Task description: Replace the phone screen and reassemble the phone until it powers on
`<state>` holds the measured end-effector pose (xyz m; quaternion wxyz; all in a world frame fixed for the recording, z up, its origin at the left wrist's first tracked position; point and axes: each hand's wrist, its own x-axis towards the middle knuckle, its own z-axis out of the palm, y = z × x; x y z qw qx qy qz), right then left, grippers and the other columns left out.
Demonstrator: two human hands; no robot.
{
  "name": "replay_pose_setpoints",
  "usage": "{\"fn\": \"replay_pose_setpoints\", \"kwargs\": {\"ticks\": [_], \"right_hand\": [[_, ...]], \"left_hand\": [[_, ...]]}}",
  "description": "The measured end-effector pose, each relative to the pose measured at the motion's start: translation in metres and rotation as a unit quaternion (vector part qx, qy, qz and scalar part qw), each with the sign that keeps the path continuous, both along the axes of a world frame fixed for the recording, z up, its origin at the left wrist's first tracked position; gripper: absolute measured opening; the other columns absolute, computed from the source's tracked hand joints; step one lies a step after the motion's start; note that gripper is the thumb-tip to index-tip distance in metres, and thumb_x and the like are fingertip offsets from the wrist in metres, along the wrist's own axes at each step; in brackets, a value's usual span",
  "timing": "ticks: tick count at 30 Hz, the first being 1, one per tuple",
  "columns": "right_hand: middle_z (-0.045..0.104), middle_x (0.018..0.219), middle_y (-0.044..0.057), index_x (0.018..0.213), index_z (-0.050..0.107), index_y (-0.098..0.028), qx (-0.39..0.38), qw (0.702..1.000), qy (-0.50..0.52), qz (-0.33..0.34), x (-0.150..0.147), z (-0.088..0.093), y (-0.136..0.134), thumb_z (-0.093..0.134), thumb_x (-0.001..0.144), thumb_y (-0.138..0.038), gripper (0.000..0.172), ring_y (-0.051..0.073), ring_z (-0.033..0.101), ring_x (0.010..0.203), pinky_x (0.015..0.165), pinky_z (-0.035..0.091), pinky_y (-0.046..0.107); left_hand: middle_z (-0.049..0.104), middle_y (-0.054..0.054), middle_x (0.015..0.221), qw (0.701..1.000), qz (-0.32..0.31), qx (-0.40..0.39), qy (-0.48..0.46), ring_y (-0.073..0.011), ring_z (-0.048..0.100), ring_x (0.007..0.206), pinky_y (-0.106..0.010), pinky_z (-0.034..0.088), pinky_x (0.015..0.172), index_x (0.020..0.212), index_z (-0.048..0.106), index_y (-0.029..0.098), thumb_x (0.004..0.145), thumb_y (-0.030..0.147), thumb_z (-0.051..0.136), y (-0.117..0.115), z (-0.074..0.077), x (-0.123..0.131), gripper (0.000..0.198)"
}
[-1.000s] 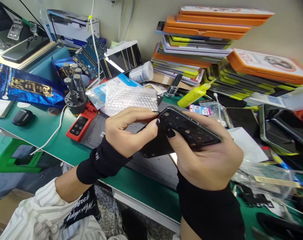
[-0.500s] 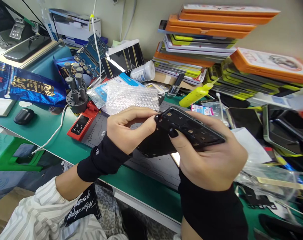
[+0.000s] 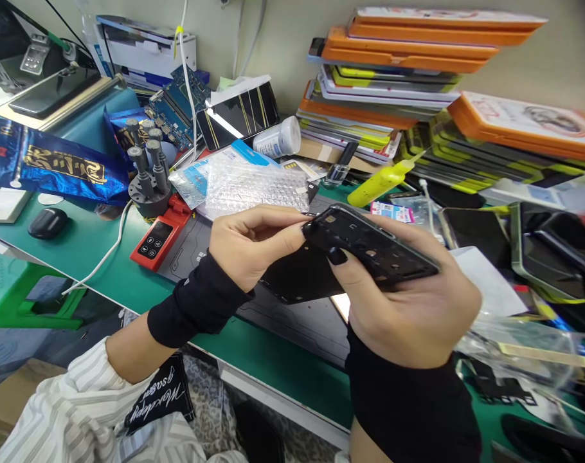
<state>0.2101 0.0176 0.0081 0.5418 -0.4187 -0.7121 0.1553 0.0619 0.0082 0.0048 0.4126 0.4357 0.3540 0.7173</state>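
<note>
My right hand (image 3: 413, 308) is wrapped round a black phone frame (image 3: 369, 247), tilted, its inner side with small cut-outs facing me. The right thumb lies across the frame's face. My left hand (image 3: 254, 244) is closed in a pinch at the frame's left end; thumb and forefinger meet at its corner, and anything small between them is hidden. Below the frame hangs a flat black panel (image 3: 302, 276); whether it is joined to the frame I cannot tell. Underneath both hands lies a grey work mat (image 3: 297, 328).
A red control box (image 3: 152, 241) and a grey tool holder (image 3: 148, 170) stand to the left. Bubble wrap (image 3: 256, 186) lies behind my hands, near a yellow bottle (image 3: 379, 183). Stacked orange cases (image 3: 408, 48) rise at the back. Several phones (image 3: 548, 251) lie at the right.
Both hands and the phone frame sit almost where they were, with a very slight shift of the left fingers at the frame's corner. The whole view has moved a little.
</note>
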Motion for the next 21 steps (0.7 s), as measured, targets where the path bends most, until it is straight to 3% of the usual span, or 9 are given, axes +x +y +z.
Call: {"fn": "replay_pose_setpoints", "kwargs": {"ticks": [6, 12, 18, 21], "right_hand": [[0.074, 0.091, -0.001, 0.105, 0.071, -0.028, 0.008, 1.000, 0.001, 0.001, 0.0005, -0.0009, 0.0005, 0.072, 0.074, -0.023, 0.032, 0.019, 0.070, 0.078, 0.071, 0.057, 0.033], [0.074, 0.086, 0.001, 0.102, 0.073, -0.023, 0.014, 1.000, 0.026, -0.006, -0.0010, -0.0031, 0.0030, 0.075, 0.071, -0.024, 0.031, 0.018, 0.068, 0.071, 0.067, 0.056, 0.033], [0.074, 0.086, 0.002, 0.101, 0.074, -0.021, 0.001, 1.000, 0.027, -0.011, -0.0013, -0.0026, 0.0033, 0.076, 0.069, -0.024, 0.032, 0.020, 0.068, 0.074, 0.075, 0.056, 0.037], [0.074, 0.084, 0.003, 0.100, 0.075, -0.021, 0.002, 0.999, 0.030, -0.017, -0.0017, -0.0025, 0.0022, 0.077, 0.068, -0.025, 0.032, 0.020, 0.068, 0.071, 0.070, 0.056, 0.036]], "left_hand": [[0.073, 0.000, 0.072, 0.994, -0.027, -0.050, -0.093, -0.0136, 0.067, 0.066, -0.028, 0.057, 0.067, 0.066, 0.075, 0.022, 0.058, 0.032, 0.086, 0.0021, -0.0021, 0.0031, 0.017], [0.074, 0.001, 0.075, 0.996, -0.035, -0.037, -0.071, -0.0127, 0.068, 0.069, -0.025, 0.058, 0.068, 0.070, 0.075, 0.022, 0.061, 0.033, 0.085, 0.0001, -0.0023, 0.0043, 0.016], [0.073, 0.000, 0.076, 0.997, -0.031, -0.029, -0.065, -0.0140, 0.067, 0.067, -0.031, 0.058, 0.068, 0.069, 0.074, 0.022, 0.061, 0.042, 0.084, 0.0016, -0.0036, 0.0057, 0.024], [0.073, 0.000, 0.076, 0.996, -0.041, -0.032, -0.071, -0.0152, 0.068, 0.070, -0.032, 0.057, 0.070, 0.068, 0.073, 0.022, 0.060, 0.038, 0.085, 0.0028, -0.0052, 0.0057, 0.022]]}}
